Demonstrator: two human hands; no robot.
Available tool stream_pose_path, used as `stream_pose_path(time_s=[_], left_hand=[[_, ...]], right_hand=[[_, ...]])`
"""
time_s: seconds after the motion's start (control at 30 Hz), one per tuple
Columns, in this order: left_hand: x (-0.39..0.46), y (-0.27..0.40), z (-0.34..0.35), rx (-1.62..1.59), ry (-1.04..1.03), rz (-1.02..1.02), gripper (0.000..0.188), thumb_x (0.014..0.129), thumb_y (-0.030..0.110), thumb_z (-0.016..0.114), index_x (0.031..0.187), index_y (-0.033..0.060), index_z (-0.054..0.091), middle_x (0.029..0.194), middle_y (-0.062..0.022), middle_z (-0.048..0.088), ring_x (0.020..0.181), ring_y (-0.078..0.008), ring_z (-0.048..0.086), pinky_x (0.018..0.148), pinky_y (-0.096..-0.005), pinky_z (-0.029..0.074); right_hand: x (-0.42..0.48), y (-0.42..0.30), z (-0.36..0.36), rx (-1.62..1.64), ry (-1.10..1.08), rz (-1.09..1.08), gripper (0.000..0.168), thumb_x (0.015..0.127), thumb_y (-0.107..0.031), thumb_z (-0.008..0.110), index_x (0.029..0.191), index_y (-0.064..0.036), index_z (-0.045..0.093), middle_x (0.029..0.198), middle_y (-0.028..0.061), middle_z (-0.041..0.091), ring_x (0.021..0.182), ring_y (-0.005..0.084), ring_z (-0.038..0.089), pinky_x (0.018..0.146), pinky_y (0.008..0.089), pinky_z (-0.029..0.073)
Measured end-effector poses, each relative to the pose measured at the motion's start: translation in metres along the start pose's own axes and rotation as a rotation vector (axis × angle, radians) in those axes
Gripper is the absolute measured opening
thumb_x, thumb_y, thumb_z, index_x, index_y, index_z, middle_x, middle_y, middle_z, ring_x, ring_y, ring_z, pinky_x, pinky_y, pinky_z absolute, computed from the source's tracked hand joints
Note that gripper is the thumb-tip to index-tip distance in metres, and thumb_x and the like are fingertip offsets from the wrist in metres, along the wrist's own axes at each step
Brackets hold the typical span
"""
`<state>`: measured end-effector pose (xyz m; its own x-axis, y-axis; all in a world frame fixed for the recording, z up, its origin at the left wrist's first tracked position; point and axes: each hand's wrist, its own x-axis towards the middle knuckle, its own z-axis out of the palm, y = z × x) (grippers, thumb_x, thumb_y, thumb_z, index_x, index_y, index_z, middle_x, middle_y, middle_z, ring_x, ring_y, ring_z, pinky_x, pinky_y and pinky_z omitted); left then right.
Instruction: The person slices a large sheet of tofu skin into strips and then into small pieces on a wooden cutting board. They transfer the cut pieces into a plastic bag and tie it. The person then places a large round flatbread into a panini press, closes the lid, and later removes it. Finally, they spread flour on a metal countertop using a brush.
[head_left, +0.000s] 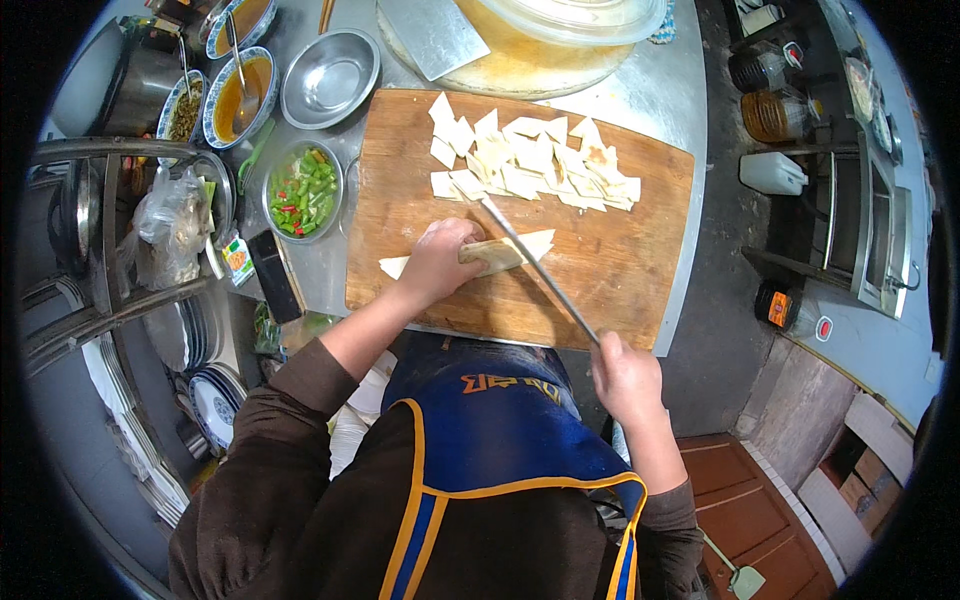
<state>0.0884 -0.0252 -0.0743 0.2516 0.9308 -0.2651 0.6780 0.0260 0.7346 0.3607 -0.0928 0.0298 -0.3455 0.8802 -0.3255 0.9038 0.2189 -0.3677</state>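
A wooden cutting board (600, 300) lies in front of me. My left hand (442, 259) grips a long folded strip of pale dough or flatbread (517, 251), pressing it on the board. My right hand (626, 375) is closed around the handle end of a knife (544, 274), whose handle it hides. The blade slants up and to the left across the strip; whether it touches the strip cannot be told. Beyond the strip, a spread of cut, angular pale pieces (532, 157) lies on the board, with the blade's far end close to the nearest ones.
A glass bowl of chopped green and red peppers (304, 191), an empty metal bowl (330, 79) and patterned bowls of sauce (240, 97) stand left. A wide metal blade (439, 34) lies on a round board (525, 82) behind. A phone (276, 277) lies at the left edge.
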Motion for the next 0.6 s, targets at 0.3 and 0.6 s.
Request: stream_pose_path(time_s=[0.3,0.6], left_hand=[[-0.005,-0.007,0.031,0.296,0.069,0.476,0.017,0.074,0.011,0.054,0.089,0.0071,0.061,0.100,-0.0105,0.057,0.098,-0.0276,0.053,0.085,-0.0384,0.044],[-0.003,-0.009,0.032,0.386,-0.200,0.399,0.018,0.077,0.014,0.051,0.092,0.0080,0.061,0.097,-0.0072,0.059,0.095,-0.0248,0.054,0.086,-0.0375,0.045]], right_hand=[[0.029,-0.008,-0.013,-0.196,-0.202,-0.087,0.012,0.078,-0.008,0.052,0.088,-0.004,0.046,0.069,0.0139,0.058,0.055,0.0307,0.061,0.047,0.0394,0.049],[0.057,-0.012,-0.011,-0.261,-0.329,-0.172,0.013,0.078,-0.008,0.050,0.090,-0.003,0.045,0.070,0.0137,0.057,0.053,0.0281,0.061,0.043,0.0375,0.048]])
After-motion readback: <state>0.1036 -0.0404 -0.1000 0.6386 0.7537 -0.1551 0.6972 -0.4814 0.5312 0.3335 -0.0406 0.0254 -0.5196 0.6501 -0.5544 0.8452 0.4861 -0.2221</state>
